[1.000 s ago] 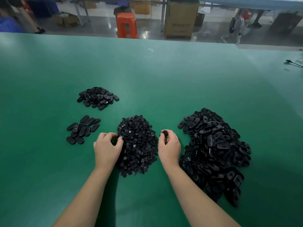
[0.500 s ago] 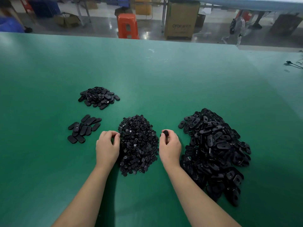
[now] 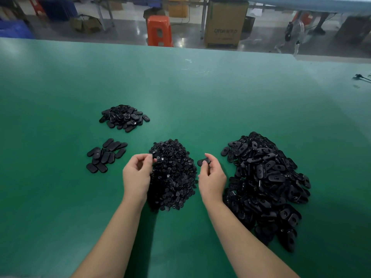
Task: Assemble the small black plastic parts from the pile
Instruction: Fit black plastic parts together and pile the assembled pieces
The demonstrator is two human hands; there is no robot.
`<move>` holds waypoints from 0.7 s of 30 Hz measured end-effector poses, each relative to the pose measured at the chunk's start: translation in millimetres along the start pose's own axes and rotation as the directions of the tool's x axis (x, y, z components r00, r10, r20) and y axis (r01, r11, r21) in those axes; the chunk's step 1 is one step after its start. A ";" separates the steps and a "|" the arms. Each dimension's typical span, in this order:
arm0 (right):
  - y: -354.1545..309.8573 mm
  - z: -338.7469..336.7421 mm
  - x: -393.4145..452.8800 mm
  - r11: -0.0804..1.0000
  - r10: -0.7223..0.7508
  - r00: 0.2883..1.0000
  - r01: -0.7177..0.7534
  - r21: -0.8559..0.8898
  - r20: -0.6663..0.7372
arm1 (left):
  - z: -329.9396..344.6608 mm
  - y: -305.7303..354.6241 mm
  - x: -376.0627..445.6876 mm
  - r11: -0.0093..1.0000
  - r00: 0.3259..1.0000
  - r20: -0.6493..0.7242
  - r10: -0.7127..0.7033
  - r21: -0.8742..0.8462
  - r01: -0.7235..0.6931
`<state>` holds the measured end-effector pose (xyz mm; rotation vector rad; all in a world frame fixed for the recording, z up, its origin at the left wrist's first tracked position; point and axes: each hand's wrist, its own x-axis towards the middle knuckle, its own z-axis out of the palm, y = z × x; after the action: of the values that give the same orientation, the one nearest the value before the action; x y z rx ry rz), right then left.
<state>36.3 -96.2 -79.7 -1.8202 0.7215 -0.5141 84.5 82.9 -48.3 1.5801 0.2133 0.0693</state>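
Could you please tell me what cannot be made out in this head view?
- Whether the left hand pinches a small part: its fingertips blend into the middle pile.
- How the oval piece in the right hand is shaped underneath: fingers cover it.
- Lettering on the cardboard box: blurred.

The only lettering I can find is on the cardboard box (image 3: pixel 225 25) standing on the floor beyond the table's far edge, upper centre-right of the frame. One large dark line is printed across its front, with smaller print below. Both are too blurred for me to read.
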 end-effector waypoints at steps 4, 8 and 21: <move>-1.8 -0.9 -1.8 1.000 0.015 1.000 -0.016 0.017 0.008 | 28.8 12.4 -18.6 0.993 0.988 0.153 -0.001 -0.117 0.019; -3.3 -0.9 -1.6 1.000 0.002 1.000 -0.002 0.013 -0.011 | 47.7 16.9 -24.5 0.995 0.973 0.231 0.006 -0.102 0.018; 0.1 2.2 1.1 1.000 -0.018 0.999 0.018 0.009 -0.030 | 60.1 25.8 -24.9 0.993 0.958 0.287 -0.015 -0.110 0.048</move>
<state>38.5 -95.5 -80.4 -1.8150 0.7224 -0.5568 73.1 19.2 -21.8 1.4504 0.0071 -0.1689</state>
